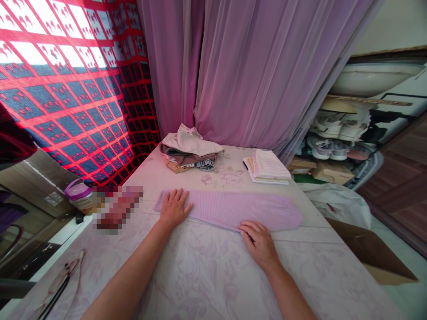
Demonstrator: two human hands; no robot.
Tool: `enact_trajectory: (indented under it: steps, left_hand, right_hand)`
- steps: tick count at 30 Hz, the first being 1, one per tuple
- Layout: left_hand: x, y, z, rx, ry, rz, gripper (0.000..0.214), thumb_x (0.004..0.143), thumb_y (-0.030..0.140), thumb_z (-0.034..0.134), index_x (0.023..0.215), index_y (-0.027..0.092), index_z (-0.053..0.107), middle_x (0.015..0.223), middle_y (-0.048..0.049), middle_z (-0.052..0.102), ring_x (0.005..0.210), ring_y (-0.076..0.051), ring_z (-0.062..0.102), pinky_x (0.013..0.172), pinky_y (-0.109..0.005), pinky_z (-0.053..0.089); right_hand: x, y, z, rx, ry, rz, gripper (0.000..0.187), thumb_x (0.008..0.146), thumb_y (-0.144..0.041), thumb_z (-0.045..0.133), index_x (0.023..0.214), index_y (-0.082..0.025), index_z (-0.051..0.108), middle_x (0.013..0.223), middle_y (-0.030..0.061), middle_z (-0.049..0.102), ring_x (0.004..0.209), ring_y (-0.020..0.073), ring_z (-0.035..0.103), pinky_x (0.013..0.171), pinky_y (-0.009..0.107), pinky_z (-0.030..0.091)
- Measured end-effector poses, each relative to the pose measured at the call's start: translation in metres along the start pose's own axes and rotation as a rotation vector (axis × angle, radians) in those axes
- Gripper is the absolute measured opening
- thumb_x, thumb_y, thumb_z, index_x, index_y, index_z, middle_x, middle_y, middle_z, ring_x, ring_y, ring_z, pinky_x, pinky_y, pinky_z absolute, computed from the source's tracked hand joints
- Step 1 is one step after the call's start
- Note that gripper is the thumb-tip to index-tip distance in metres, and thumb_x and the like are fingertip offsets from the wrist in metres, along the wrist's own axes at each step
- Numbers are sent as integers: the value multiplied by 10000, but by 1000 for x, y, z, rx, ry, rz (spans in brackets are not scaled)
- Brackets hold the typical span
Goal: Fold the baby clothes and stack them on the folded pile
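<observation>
A lilac knitted garment (233,209) lies folded into a long narrow strip across the bed (207,266). My left hand (173,206) rests flat on its left end, fingers spread and open. My right hand (258,240) lies on the garment's near edge towards the right, fingers together and bent slightly, pressing on the fabric; I cannot tell whether it pinches the edge.
A pile of loose clothes (190,153) sits at the back of the bed, with a folded striped stack (267,166) to its right. Purple curtains (253,71) hang behind. A cardboard box (370,253) stands off the right side, a lidded jar (79,194) at left.
</observation>
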State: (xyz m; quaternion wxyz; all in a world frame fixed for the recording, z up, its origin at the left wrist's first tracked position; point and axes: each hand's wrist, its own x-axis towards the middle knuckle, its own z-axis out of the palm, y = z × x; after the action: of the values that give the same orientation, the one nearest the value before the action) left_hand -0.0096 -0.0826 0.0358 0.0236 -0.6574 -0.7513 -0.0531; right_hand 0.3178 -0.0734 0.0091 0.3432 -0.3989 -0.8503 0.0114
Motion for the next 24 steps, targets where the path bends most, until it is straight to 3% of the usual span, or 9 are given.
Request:
enact_trajectory:
  steps: [24]
  left_hand:
    - [0,2,-5,63,-6,-14,595,932,530,325,1428,220,431,1505,-92,399,1397,-292,333,1134,-479,224]
  right_hand:
    - [5,-7,-4,87,-1,66,220,904,-236,493,889,-256,712,945,36,719,907,191,638,828,357,470]
